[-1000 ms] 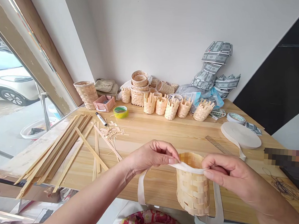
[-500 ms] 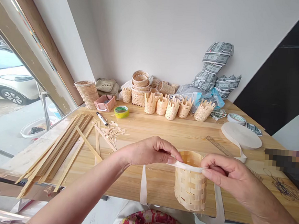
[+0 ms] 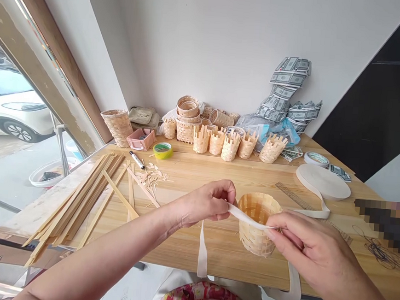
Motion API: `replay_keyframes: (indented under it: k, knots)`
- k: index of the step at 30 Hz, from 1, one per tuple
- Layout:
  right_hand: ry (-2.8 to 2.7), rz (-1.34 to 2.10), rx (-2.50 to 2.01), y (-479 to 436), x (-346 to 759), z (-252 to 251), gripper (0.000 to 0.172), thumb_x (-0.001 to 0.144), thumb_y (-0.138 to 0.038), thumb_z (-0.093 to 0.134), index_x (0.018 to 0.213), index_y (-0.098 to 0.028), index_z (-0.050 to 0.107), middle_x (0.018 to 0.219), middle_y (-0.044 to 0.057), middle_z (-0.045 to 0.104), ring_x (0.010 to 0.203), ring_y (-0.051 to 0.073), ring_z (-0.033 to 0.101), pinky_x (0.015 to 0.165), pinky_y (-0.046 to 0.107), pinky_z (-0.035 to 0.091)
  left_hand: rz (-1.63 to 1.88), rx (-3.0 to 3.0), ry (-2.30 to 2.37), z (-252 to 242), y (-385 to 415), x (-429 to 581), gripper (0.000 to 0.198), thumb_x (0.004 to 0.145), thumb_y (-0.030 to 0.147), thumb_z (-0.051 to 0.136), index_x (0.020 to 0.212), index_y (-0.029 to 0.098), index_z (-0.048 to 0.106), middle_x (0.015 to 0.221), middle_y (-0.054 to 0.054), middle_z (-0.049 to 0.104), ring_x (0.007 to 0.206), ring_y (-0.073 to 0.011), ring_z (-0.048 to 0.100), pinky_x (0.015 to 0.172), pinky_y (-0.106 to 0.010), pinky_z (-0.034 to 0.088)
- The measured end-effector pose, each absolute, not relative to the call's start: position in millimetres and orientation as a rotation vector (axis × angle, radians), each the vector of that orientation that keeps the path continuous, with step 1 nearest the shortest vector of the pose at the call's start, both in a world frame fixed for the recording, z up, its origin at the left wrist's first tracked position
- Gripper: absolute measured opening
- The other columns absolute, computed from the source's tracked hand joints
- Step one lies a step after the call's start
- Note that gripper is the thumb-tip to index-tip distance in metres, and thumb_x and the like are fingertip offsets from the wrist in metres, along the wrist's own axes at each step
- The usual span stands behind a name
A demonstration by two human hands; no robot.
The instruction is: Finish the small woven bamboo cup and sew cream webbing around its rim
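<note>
the woven basket (image 3: 256, 228) tilted mouth-up between the hands, nearer the right hand (image 3: 311, 251), which, like the half-closed left hand (image 3: 209, 204), seemingly pinched the white tape (image 3: 246, 218).

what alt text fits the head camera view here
The left hand and right hand pinch a white fabric tape across the rim of a small woven bamboo basket, over a wooden table. Bamboo strips lie to the left, and unfinished baskets stand in a row further back.
</note>
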State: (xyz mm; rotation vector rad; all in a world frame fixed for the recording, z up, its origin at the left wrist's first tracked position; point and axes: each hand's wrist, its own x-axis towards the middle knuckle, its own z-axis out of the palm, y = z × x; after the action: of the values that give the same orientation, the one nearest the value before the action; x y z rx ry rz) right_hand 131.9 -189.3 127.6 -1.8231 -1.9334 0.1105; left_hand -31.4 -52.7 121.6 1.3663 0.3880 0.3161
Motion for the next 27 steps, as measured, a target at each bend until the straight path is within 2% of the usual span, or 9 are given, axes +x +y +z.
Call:
replay_keyframes:
  k: [2,7,11,20,27]
  knots:
    - [-1.92,0.091,-1.823,-189.8,131.7,126.7,0.017,0.084,-0.027,0.042,0.07,-0.022,0.05,0.055,-0.004,0.041,0.048,0.01,0.037,0.047,0.022,0.029,0.34,1.326,0.398,120.7,-56.5,-29.8,0.01,0.063,0.01,0.051,0.07,0.016,0.046,0.054,0.006,0.047,0.042,-0.0036,0.033,0.039,-0.016,0.019]
    - [-1.937,0.039,-1.783,-191.7,134.7,120.5,0.017,0.084,-0.027,0.042,0.069,-0.022,0.051,0.056,-0.003,0.042,0.048,0.011,0.04,0.046,0.022,0.031,0.395,1.302,0.347,118.5,-60.1,-27.6,0.013,0.065,0.017,0.066,0.068,0.012,0.054,0.059,0.004,0.048,0.054,-0.0043,0.041,0.054,-0.016,0.032]
    - [-1.977,0.004,-1.753,-193.6,135.5,118.6,0.017,0.084,-0.028,0.043,0.07,-0.022,0.051,0.056,-0.003,0.042,0.049,0.011,0.04,0.047,0.022,0.031,0.368,1.305,0.364,115.4,-58.0,-26.0,0.022,0.06,0.027,0.073,0.065,0.012,0.059,0.062,0.002,0.054,0.058,-0.0062,0.046,0.057,-0.018,0.034]
    - [-1.96,0.027,-1.746,-195.3,129.9,120.2,0.016,0.085,-0.026,0.041,0.072,-0.022,0.051,0.058,-0.003,0.041,0.051,0.011,0.04,0.049,0.022,0.031,0.345,1.425,0.373,114.6,-53.3,-26.8,0.028,0.056,0.035,0.075,0.063,0.011,0.061,0.06,0.002,0.057,0.056,-0.0065,0.047,0.056,-0.019,0.037]
    - [-1.922,0.101,-1.743,-198.2,126.3,121.8,0.017,0.085,-0.026,0.042,0.071,-0.021,0.051,0.056,-0.004,0.036,0.048,0.01,0.036,0.047,0.022,0.029,0.388,1.48,0.378,119.2,-54.9,-28.1,0.021,0.057,0.029,0.074,0.061,0.011,0.062,0.059,0.002,0.057,0.055,-0.0061,0.048,0.055,-0.018,0.037]
